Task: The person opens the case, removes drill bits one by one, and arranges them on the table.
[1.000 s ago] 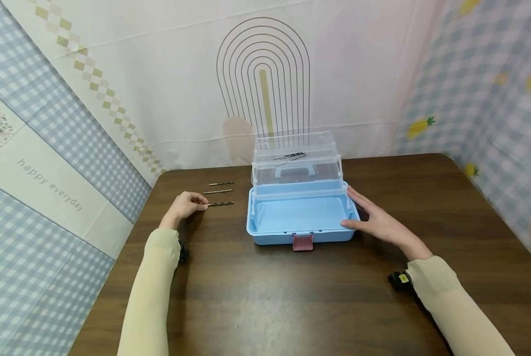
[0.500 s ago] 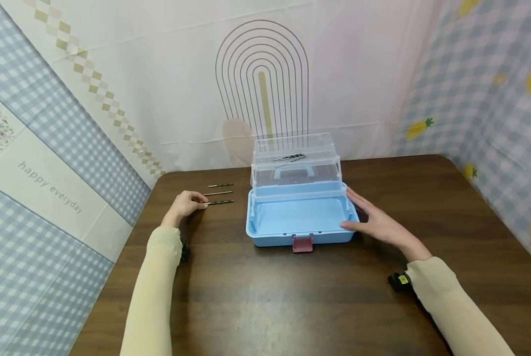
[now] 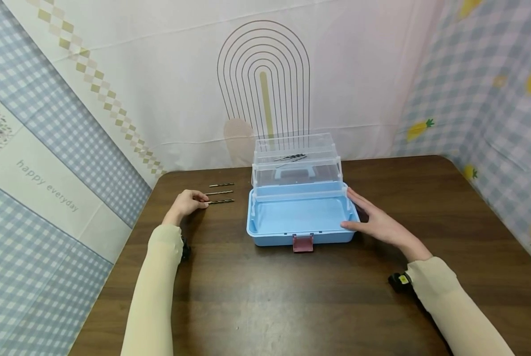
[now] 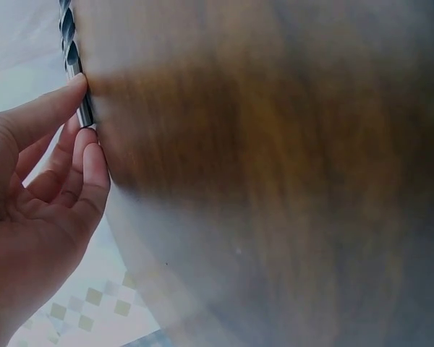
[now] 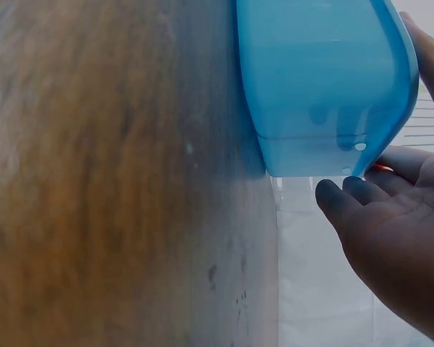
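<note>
My left hand (image 3: 189,203) pinches the smooth shank end of a twist drill bit (image 3: 223,201) at the table's left; in the left wrist view the thumb lies along the shank (image 4: 84,112). Two thinner drill bits (image 3: 221,185) lie behind it, roughly parallel. My right hand (image 3: 376,220) rests at the right side of a light blue toolbox (image 3: 303,238), its fingers extended along the rim and its thumb over the front right edge. In the right wrist view, fingers (image 5: 340,202) touch or nearly touch the blue wall (image 5: 318,79).
Clear tiers (image 3: 296,173) of the box stand raised at its back, with several drill bits (image 3: 290,157) on an upper one. A pink latch (image 3: 303,243) hangs down in front. The brown wooden table (image 3: 265,296) meets a printed cloth (image 3: 181,99) behind.
My left hand stays at the drill bit with almost no movement; the bit's shank end seems slightly shifted. The right hand and the toolbox have not moved.
</note>
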### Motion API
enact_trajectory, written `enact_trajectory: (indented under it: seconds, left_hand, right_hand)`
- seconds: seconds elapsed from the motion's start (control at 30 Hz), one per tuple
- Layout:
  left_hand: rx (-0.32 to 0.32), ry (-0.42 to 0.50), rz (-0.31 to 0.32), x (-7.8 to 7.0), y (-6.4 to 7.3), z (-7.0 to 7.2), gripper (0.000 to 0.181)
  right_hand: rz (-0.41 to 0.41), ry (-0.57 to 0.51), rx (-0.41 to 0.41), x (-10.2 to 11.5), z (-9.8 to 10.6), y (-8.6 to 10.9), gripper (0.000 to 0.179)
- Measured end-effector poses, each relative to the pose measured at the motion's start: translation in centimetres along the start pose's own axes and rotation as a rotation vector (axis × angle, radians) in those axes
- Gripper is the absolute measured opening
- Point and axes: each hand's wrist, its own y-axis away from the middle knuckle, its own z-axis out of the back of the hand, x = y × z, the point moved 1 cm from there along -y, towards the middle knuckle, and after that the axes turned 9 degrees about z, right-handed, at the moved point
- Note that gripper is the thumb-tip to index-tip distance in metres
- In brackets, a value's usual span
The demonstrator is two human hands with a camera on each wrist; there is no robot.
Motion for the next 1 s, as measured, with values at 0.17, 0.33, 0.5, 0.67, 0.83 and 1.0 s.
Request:
enact_trajectory:
  seconds: [0.17,0.33,0.5,0.67,0.83,1.0]
  left_hand:
    - [-0.004,0.0,0.005,0.0,0.0,0.0,0.022]
    - [0.006,-0.004,-0.005,0.0,0.1,0.1,0.024]
    - [0.012,-0.005,-0.007,0.0,0.1,0.2,0.025]
    - [0.015,-0.002,-0.01,0.0,0.1,0.3,0.028]
    - [0.024,0.017,-0.005,-0.3,0.2,0.9,0.031]
    - [0.03,0.036,-0.004,-1.0,0.2,1.7,0.035]
  right_hand:
    - [-0.002,-0.002,0.003,0.0,0.0,0.0,0.097]
    - [0.006,-0.005,0.001,-0.1,0.0,0.0,0.096]
    - [0.005,-0.003,0.003,-0.1,0.0,0.0,0.096]
    - [-0.001,0.002,0.007,-0.1,-0.1,-0.1,0.097]
    - [-0.007,0.018,0.008,-0.1,0.0,-0.1,0.097]
    - [-0.009,0.025,0.01,-0.1,0.1,-0.1,0.098]
